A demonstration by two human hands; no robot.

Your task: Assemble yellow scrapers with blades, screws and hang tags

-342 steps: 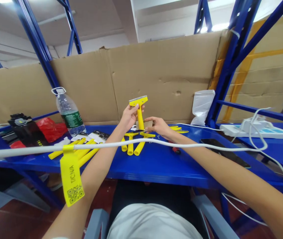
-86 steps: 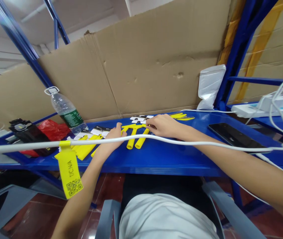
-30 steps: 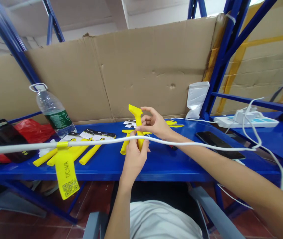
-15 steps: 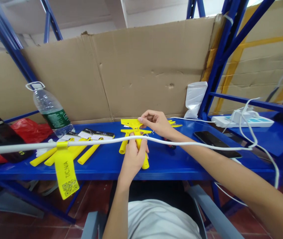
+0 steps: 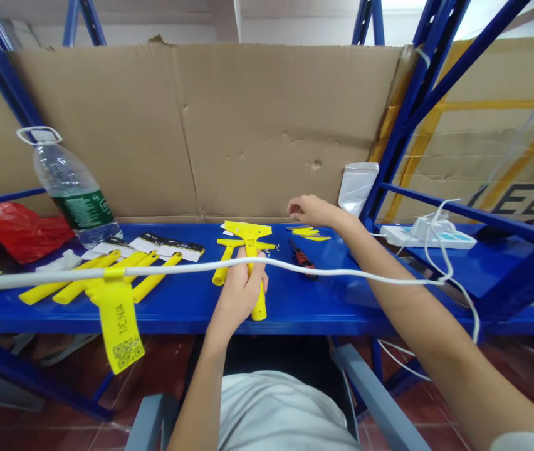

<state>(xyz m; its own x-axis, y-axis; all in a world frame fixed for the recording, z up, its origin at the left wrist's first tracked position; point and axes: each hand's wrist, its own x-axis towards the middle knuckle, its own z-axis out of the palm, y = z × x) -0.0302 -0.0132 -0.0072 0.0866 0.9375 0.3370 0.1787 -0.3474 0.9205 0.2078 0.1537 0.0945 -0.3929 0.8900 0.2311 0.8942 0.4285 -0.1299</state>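
Gripping the yellow T-shaped plastic scraper (image 5: pixel 249 232) by its tubular handle (image 5: pixel 258 309) over the blue metal table (image 5: pixel 192 297) with our left hand (image 5: pixel 240 282), we judge it light, stiff and slightly slick, best held there, but cannot tell whether our curled right hand (image 5: pixel 311 210) holds anything

The person's left forearm (image 5: pixel 204 382) extends forward over the near edge of the table (image 5: pixel 192 295), and the left hand (image 5: pixel 242 280) is closed in a grip just past that edge, fingers wrapped round. The right forearm (image 5: pixel 405 310) slants in from the right; the right hand (image 5: pixel 308 210) hovers toward the far edge, knuckles up, fingers loosely bent.
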